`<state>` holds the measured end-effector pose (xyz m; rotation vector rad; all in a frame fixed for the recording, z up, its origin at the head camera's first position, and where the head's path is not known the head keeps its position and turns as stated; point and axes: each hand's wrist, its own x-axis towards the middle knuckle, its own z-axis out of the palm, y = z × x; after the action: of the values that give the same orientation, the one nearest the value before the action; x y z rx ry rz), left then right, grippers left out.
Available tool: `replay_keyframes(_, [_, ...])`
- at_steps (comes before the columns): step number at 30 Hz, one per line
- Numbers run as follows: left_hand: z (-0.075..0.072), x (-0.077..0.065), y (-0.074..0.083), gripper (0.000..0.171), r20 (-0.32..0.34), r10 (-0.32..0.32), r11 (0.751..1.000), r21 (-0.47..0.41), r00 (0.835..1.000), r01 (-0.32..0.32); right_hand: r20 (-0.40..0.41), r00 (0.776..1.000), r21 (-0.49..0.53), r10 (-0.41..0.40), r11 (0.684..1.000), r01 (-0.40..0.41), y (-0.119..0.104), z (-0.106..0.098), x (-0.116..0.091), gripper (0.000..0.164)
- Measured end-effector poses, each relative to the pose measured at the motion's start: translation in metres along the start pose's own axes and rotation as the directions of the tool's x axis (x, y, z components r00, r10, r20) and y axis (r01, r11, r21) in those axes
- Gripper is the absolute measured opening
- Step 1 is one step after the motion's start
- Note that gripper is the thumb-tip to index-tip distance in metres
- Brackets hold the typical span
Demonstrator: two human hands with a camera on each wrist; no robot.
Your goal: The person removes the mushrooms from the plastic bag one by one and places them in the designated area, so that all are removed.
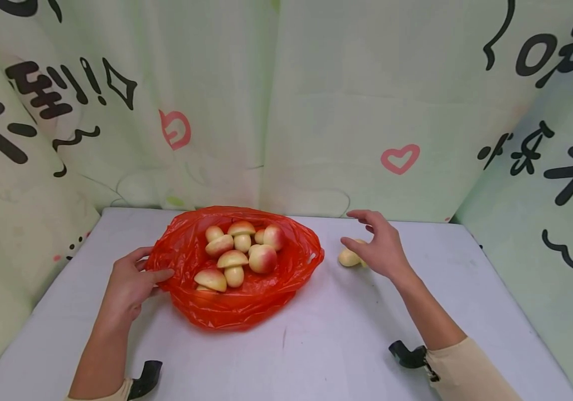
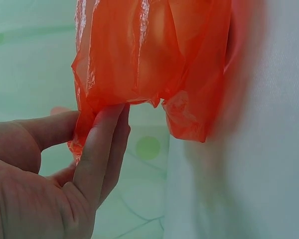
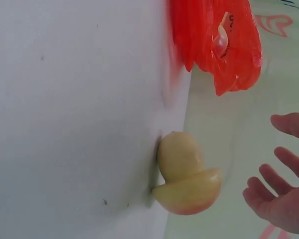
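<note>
A red plastic bag [image 1: 246, 309] lies spread with its mouth facing up on the table, holding several toy mushrooms [image 1: 233, 260] with cream stems and reddish caps. At the bag's left edge, my left hand [image 1: 128, 281] pinches the thin plastic between thumb and fingers; the left wrist view shows the bag's gathered edge [image 2: 87, 114] in that grip. One more mushroom [image 3: 184, 174] lies on its side on the table, right of the bag. My right hand [image 1: 379, 245] hovers over it with thumb and fingers spread, apart from it and holding nothing.
The white table [image 1: 316, 351] has its back edge against a pale green curtain [image 1: 326, 139] with dark lettering and pink hearts. Similar curtains hang at both sides. A black curved piece [image 1: 408, 355] sits at the right wrist, another [image 1: 146, 380] at the left.
</note>
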<state>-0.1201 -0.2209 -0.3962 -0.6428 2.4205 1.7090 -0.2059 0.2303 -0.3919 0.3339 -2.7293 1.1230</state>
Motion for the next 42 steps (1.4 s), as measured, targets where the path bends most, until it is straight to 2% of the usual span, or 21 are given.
replay_keyframes(5, [0.000, -0.001, 0.000, 0.077, -0.003, 0.004, 1.000, 0.000, 1.000, -0.004, -0.015, 1.000, 0.025, -0.025, 0.999, 0.026, -0.013, 0.003, 0.001, 0.055])
replay_keyframes(16, [0.000, -0.002, 0.001, 0.077, 0.000, 0.000, 1.000, -0.014, 1.000, 0.000, -0.022, 0.996, 0.164, -0.084, 0.983, 0.087, -0.033, 0.013, 0.004, 0.051])
replay_keyframes(33, [0.000, 0.000, 0.004, 0.076, 0.002, 0.010, 1.000, -0.021, 1.000, -0.010, 0.056, 0.983, 0.335, -0.177, 0.930, 0.149, -0.067, 0.046, 0.006, 0.045])
replay_keyframes(38, [0.000, 0.000, 0.003, 0.076, 0.003, 0.011, 1.000, -0.017, 1.000, -0.011, 0.106, 0.977, 0.379, -0.185, 0.916, 0.133, -0.075, 0.055, 0.005, 0.046])
replay_keyframes(42, [0.001, -0.001, 0.001, 0.076, 0.007, 0.011, 1.000, -0.024, 1.000, -0.010, 0.136, 0.975, 0.379, -0.176, 0.919, 0.113, -0.079, 0.062, 0.004, 0.046])
